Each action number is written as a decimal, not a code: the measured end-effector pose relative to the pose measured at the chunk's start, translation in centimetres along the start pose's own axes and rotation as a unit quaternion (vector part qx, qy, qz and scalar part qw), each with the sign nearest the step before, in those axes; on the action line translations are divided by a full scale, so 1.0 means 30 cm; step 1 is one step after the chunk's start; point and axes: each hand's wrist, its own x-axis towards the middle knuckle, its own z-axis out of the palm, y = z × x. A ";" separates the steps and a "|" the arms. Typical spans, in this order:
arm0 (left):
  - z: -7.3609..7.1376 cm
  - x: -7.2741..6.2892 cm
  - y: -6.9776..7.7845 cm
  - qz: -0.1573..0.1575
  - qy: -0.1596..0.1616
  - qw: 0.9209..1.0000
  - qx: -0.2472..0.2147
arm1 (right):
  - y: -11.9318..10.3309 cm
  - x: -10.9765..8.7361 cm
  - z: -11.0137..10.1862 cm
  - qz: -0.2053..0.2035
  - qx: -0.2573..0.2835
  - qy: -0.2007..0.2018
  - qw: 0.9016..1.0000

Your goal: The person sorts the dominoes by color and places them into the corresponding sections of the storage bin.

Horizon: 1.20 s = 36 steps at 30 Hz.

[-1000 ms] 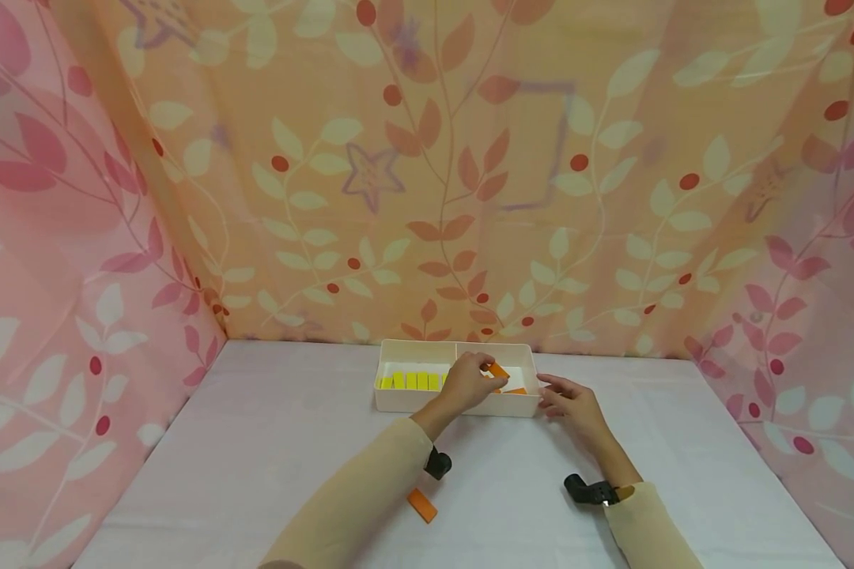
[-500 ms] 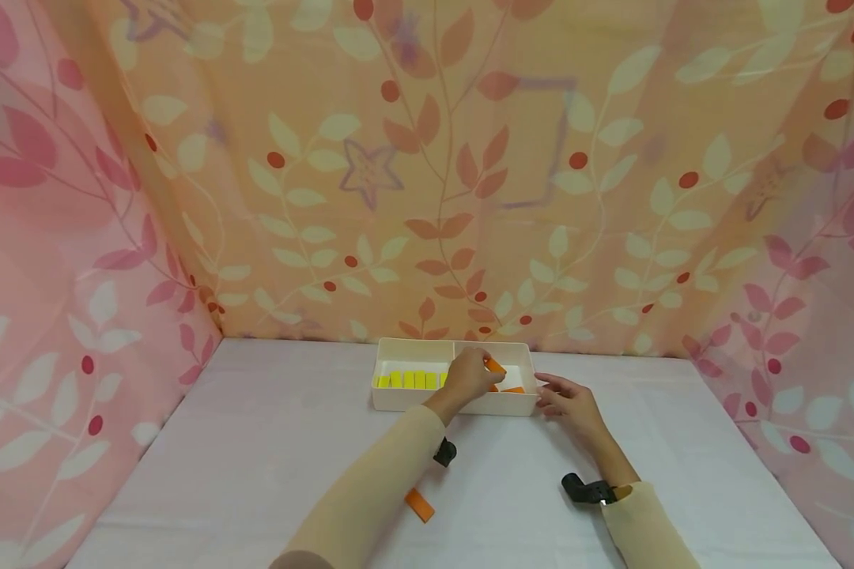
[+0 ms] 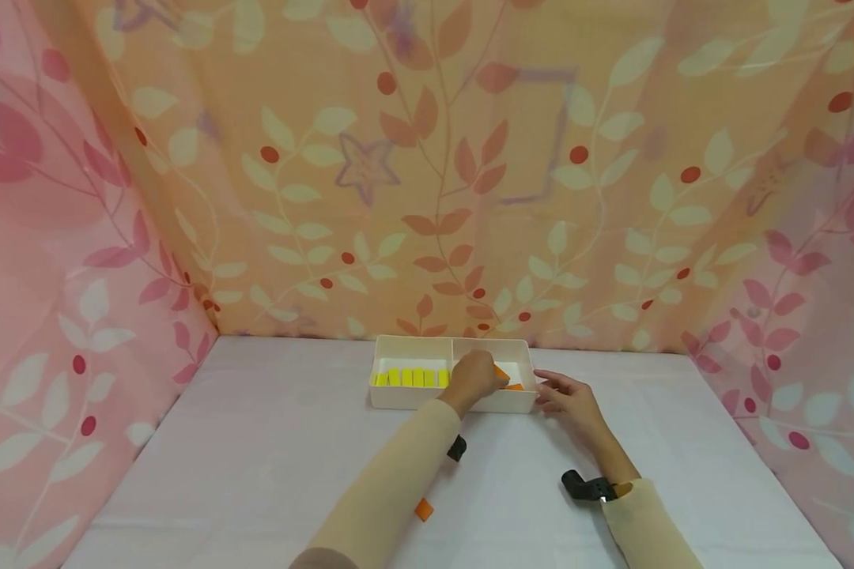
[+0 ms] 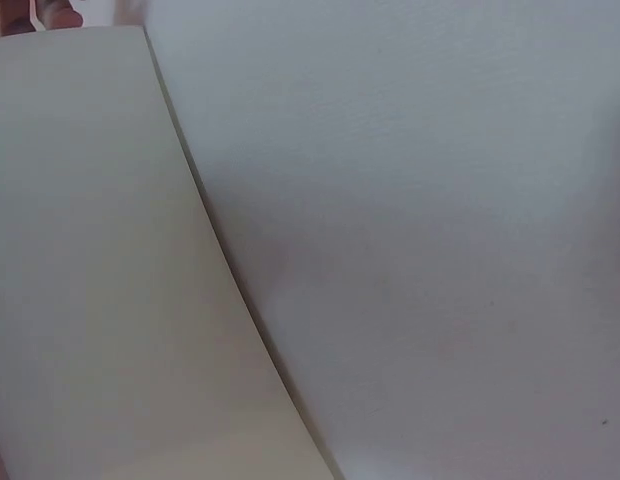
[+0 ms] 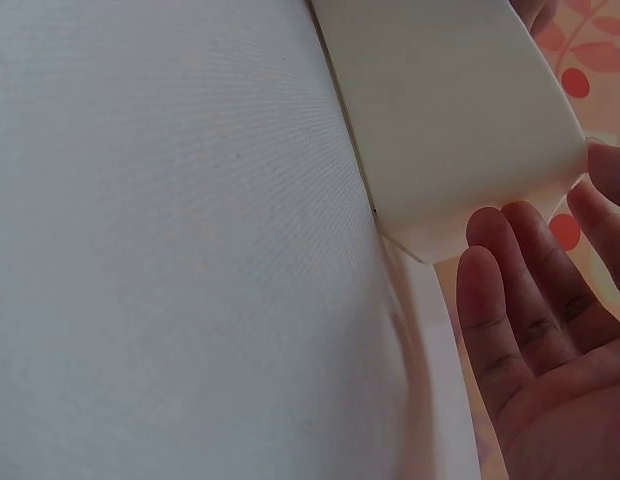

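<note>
A white two-compartment box (image 3: 505, 403) stands near the back of the table. My left hand (image 3: 472, 378) is inside its right compartment and pinches an orange tile (image 3: 500, 374); the fingertips are partly hidden behind the hand. Another orange tile (image 3: 515, 387) lies at the compartment's front. Several yellow tiles (image 3: 413, 378) stand in a row in the left compartment. My right hand (image 3: 572, 401) touches the box's right end with extended fingers; in the right wrist view the fingertips (image 5: 484, 222) meet the end wall.
On the white table (image 3: 256, 458), an orange tile (image 3: 424, 510) lies partly covered by the left sleeve (image 3: 391, 482). Patterned cloth (image 3: 370, 237) hangs behind the table and along both sides. Black wrist cameras (image 3: 585, 487) are strapped to the arms.
My left hand has turned over the right compartment and lowered slightly with the orange tile. Its forearm has shifted right, covering more of the tile on the table. The right hand stays on the box end.
</note>
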 end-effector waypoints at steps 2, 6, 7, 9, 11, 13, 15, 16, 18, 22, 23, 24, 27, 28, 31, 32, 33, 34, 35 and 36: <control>-0.004 0.002 0.002 -0.006 0.001 1.000 -0.002 | -0.003 0.002 0.002 -0.002 0.000 0.000 1.000; -0.007 0.007 0.004 -0.009 0.001 1.000 -0.002 | -0.009 0.002 0.003 -0.011 0.001 -0.005 1.000; -0.007 0.007 0.005 -0.010 0.000 1.000 -0.003 | -0.010 0.001 0.003 -0.012 0.002 -0.007 1.000; -0.006 0.009 0.006 -0.013 -0.001 1.000 -0.008 | -0.011 0.000 0.004 -0.009 0.006 -0.005 1.000; -0.005 0.011 0.007 -0.017 -0.001 1.000 -0.013 | -0.011 0.000 0.005 -0.006 0.005 -0.008 1.000; -0.006 0.010 0.008 -0.029 -0.005 0.999 -0.028 | -0.012 0.000 0.006 -0.004 0.004 -0.007 1.000; -0.009 0.012 0.010 -0.032 -0.007 0.999 -0.038 | -0.015 0.002 0.006 -0.003 0.003 -0.009 1.000; -0.012 0.013 0.010 -0.031 -0.008 0.999 -0.040 | -0.016 0.005 0.005 -0.003 0.001 -0.009 1.000; -0.019 0.014 0.010 -0.027 -0.010 0.999 -0.045 | -0.018 0.009 0.004 -0.002 -0.002 -0.007 1.000; -0.034 0.022 0.006 -0.002 -0.009 0.998 -0.055 | -0.020 0.017 0.002 -0.001 -0.011 -0.003 1.000; -0.037 0.024 0.003 0.005 -0.007 0.998 -0.058 | -0.021 0.017 0.002 0.001 -0.009 -0.002 1.000; -0.040 0.027 0.000 0.015 -0.003 0.998 -0.058 | -0.021 0.017 0.001 -0.001 -0.012 -0.004 1.000; -0.044 0.030 -0.014 0.037 0.011 0.997 -0.064 | -0.019 0.013 0.001 0.004 -0.007 -0.002 1.000; -0.044 0.029 -0.020 0.042 0.015 0.997 -0.069 | -0.017 0.011 0.001 0.005 -0.006 -0.002 1.000; -0.047 0.018 -0.036 0.055 0.024 0.993 -0.102 | -0.009 0.006 0.001 0.014 -0.003 0.000 1.000; -0.048 0.014 -0.041 0.061 0.024 0.991 -0.118 | -0.006 0.004 0.000 0.018 -0.003 0.001 1.000; -0.050 0.007 -0.047 0.069 0.025 0.989 -0.129 | -0.005 0.002 0.000 0.020 -0.004 0.002 1.000; -0.054 0.001 -0.053 0.077 0.028 0.987 -0.137 | -0.004 -0.001 0.000 0.023 -0.004 0.003 1.000; -0.058 -0.007 -0.059 0.085 0.030 0.986 -0.143 | -0.004 -0.003 0.001 0.026 -0.004 0.005 1.000; -0.061 -0.015 -0.064 0.090 0.030 0.984 -0.149 | -0.004 -0.006 0.001 0.027 -0.006 0.005 1.000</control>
